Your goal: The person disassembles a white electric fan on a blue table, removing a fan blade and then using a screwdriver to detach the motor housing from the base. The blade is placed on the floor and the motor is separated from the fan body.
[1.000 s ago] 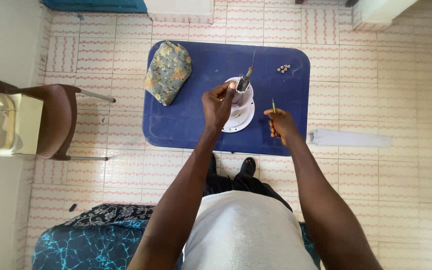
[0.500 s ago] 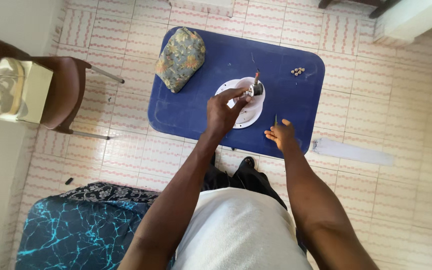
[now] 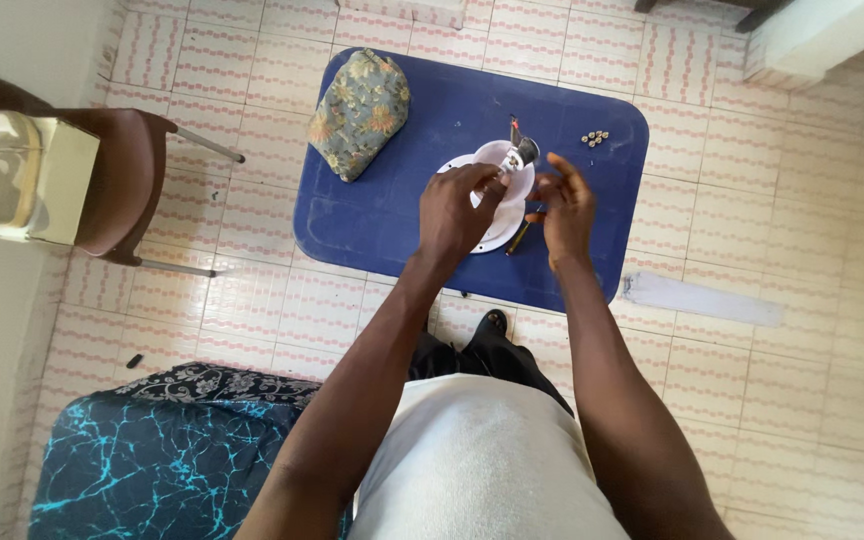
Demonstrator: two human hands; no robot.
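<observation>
— Hands first: what is the left hand [image 3: 455,212] doing?

— Fingers curled, fingertips pinched on the white round housing [image 3: 497,205] that lies on the blue table [image 3: 392,215]. The small metal motor part [image 3: 520,153] with a red-tipped wire sticks up from the housing's far edge, just beyond those fingertips.

— And the right hand [image 3: 562,208]?

— Just right of the housing, fingers loosely spread and open, thumb toward the motor part; it grips nothing that I can see. A thin screwdriver [image 3: 519,237] lies on the table against the housing's right rim, under that hand.

— Further out from the housing?

— A small cluster of screws [image 3: 595,136] sits beyond and right of it, well apart. A floral cloth pouch [image 3: 360,112] lies to its left, near the table's far left corner. Left of the table stands a brown chair [image 3: 117,195].
</observation>
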